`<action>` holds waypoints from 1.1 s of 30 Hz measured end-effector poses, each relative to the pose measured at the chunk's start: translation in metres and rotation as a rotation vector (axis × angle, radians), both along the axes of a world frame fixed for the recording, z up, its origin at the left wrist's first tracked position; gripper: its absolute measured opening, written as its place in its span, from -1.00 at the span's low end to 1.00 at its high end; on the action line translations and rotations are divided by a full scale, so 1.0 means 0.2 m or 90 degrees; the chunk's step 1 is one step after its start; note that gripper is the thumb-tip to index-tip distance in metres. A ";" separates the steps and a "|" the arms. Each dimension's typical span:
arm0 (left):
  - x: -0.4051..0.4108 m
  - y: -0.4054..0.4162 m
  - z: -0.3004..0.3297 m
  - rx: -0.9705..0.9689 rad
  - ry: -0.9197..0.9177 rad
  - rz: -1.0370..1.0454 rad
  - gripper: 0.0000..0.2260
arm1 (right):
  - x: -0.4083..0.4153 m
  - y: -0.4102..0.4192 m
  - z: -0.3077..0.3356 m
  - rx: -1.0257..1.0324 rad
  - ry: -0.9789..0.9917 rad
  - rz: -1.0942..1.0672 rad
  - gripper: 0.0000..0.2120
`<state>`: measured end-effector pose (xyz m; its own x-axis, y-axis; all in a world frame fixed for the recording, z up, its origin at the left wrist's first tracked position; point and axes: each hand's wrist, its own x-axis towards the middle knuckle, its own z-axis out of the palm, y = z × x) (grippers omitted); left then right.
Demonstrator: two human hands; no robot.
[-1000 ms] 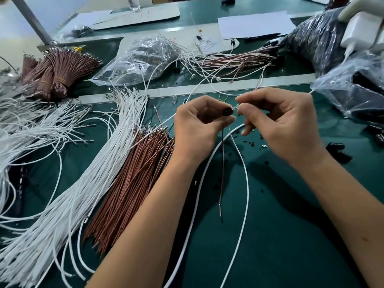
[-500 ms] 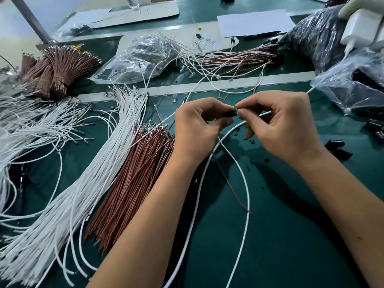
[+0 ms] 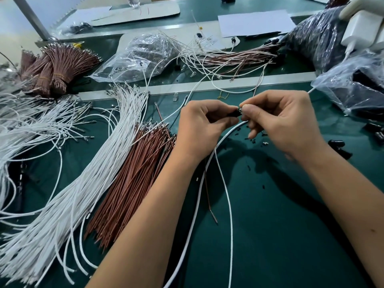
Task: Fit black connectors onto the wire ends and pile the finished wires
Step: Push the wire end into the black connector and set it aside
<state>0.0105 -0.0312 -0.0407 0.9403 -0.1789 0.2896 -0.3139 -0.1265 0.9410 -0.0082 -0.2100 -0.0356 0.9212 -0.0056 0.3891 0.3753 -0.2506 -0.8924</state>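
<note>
The left hand (image 3: pixel 202 126) pinches a black connector (image 3: pixel 234 113). The right hand (image 3: pixel 284 119) pinches a wire end (image 3: pixel 241 110) touching it, above the green tabletop (image 3: pixel 280 225).

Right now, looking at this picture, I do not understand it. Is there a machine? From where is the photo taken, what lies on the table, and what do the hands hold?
There is no machine here: a person works with two bare hands. The single picture comes from a camera worn on the head, looking forward and down.

The left hand pinches a small black connector. The right hand pinches a wire end against it, so a wire is probably being fitted. A white wire and a thin brown wire hang from the hands.

On the green table lie a long bundle of white wires, a bundle of brown wires, clear plastic bags and loose black connectors.
</note>
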 end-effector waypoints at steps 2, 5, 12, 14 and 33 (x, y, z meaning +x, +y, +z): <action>0.00 0.01 0.00 -0.015 0.026 -0.024 -0.82 | 0.00 -0.01 0.00 0.007 0.018 0.010 -0.94; 0.01 0.01 0.00 -0.045 0.066 -0.048 -0.82 | 0.00 -0.01 0.01 0.027 0.042 0.025 -0.93; 0.00 0.02 0.01 -0.040 0.079 -0.054 -0.83 | -0.01 -0.01 0.00 -0.002 0.032 0.040 -0.93; 0.00 0.02 0.01 -0.034 0.072 -0.042 -0.82 | 0.00 0.00 0.00 -0.013 0.030 0.032 -0.93; 0.00 0.02 0.01 -0.049 0.100 -0.051 -0.86 | -0.01 -0.01 0.00 0.091 0.092 0.050 -0.96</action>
